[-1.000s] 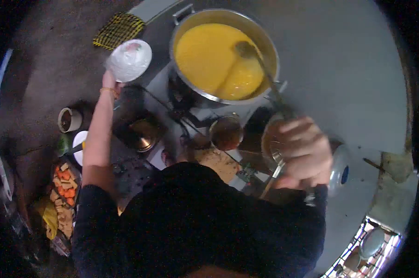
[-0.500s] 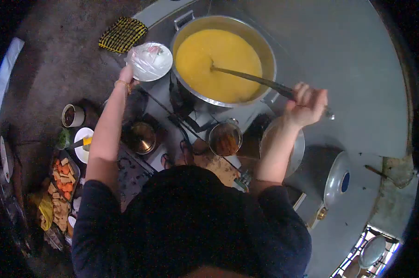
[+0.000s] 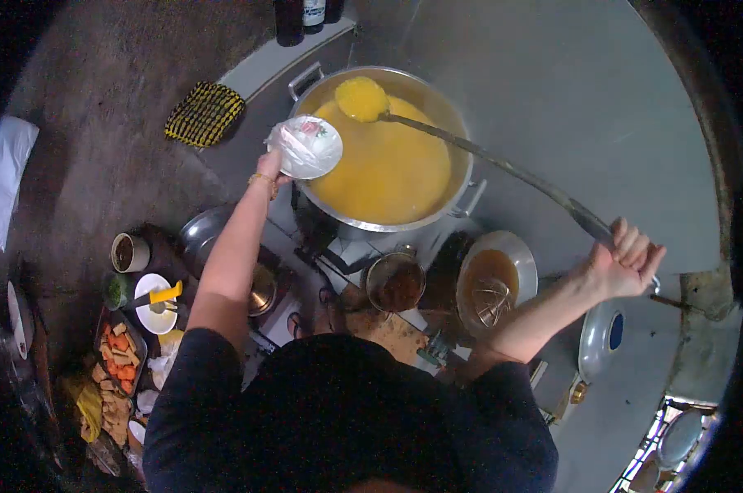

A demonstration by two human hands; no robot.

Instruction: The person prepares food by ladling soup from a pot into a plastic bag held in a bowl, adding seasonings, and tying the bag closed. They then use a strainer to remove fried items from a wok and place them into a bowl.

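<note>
My left hand (image 3: 274,164) grips the edge of a white bowl (image 3: 322,149) with clear plastic film on it, held over the left rim of a large metal pot (image 3: 371,223). Yellow liquid (image 3: 388,177) fills much of the pot. My right hand (image 3: 626,261) is closed round the handle end of a long ladle (image 3: 503,164). The ladle's round head is full of yellow food and is raised over the far left part of the pot, just beyond the bowl.
A yellow-black woven pad (image 3: 204,114) lies left of the pot. Nearer me are a strainer (image 3: 396,282) and a basin of brown liquid with a whisk (image 3: 519,246). At left, a tray of cut vegetables (image 3: 120,353) sits below a white bowl with a yellow-handled knife (image 3: 166,293).
The ladle head has risen out of the liquid, filled. My right hand has moved right and down in view. My left hand has brought the bowl right, over the pot's rim.
</note>
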